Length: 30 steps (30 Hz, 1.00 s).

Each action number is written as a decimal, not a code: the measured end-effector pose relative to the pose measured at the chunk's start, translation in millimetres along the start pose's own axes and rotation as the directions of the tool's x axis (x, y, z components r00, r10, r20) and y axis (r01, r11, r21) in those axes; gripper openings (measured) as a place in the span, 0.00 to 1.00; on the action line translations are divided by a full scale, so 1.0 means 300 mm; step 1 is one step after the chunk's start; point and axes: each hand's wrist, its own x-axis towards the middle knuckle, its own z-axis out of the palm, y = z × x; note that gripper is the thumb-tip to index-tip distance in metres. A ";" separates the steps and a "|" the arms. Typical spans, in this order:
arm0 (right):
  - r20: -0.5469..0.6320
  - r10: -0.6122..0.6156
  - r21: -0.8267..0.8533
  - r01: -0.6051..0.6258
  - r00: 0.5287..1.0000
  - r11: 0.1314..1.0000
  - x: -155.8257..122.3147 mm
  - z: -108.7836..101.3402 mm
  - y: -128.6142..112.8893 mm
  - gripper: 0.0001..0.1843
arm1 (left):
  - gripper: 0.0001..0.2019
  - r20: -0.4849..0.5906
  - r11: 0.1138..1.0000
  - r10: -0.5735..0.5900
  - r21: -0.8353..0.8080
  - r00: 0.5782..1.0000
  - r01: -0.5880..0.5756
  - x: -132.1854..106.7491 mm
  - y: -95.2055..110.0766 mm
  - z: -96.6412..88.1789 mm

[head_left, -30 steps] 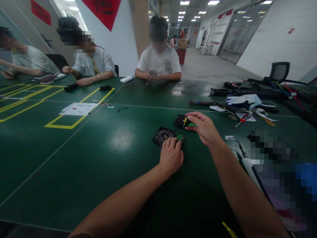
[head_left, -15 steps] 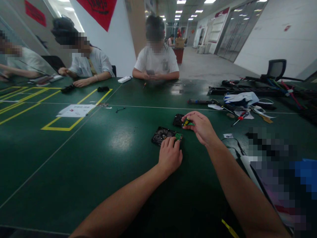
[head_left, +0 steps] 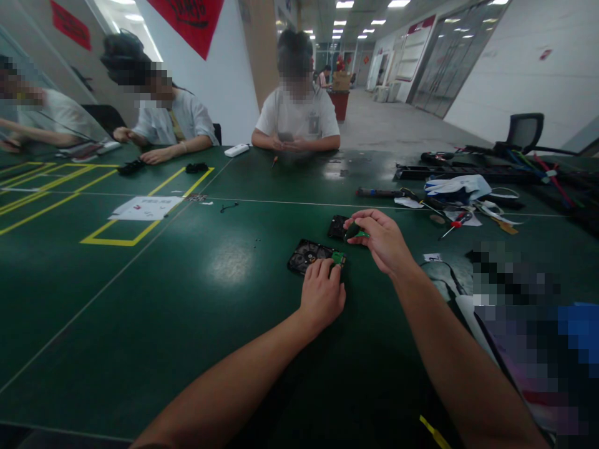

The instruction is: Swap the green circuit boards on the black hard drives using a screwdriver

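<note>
centre frame: left hand [head_left: 322,294] presses its fingers, side by side, on the near edge of the opened hard drive [head_left: 307,254]. right hand [head_left: 382,240] pinches a green-handled tool [head_left: 356,233] just beyond. white sheet [head_left: 145,207], print unreadable. green table [head_left: 154,293] stretches wide to the left.

Both bare arms reach forward, the hands near each other but not touching.
The left forearm [head_left: 243,380] enters from lower centre and ends in the left hand [head_left: 322,293], palm down, back toward the camera, fingers bent at the tips, apparently pressing rather than clasping. The right forearm [head_left: 449,362] enters from lower right; the right hand [head_left: 381,240], just beyond the left, is cocked at the wrist, thumb and fingertips pinched together.
</note>
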 end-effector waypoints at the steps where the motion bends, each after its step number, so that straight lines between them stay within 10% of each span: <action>1: 0.000 0.008 -0.007 -0.008 1.000 1.000 -0.001 0.001 -0.001 0.06 | 0.19 0.000 1.000 0.002 -0.001 1.000 -0.002 0.000 -0.001 0.000; 16: 0.160 0.004 -0.086 0.010 0.987 0.996 -0.017 0.013 0.006 0.06 | 0.19 0.015 1.000 -0.004 -0.001 1.000 0.004 0.000 0.002 -0.002; 30: 0.074 0.042 -0.040 -0.039 0.996 0.998 -0.015 0.022 0.006 0.05 | 0.21 0.021 1.000 -0.001 0.009 1.000 0.001 -0.004 -0.001 -0.002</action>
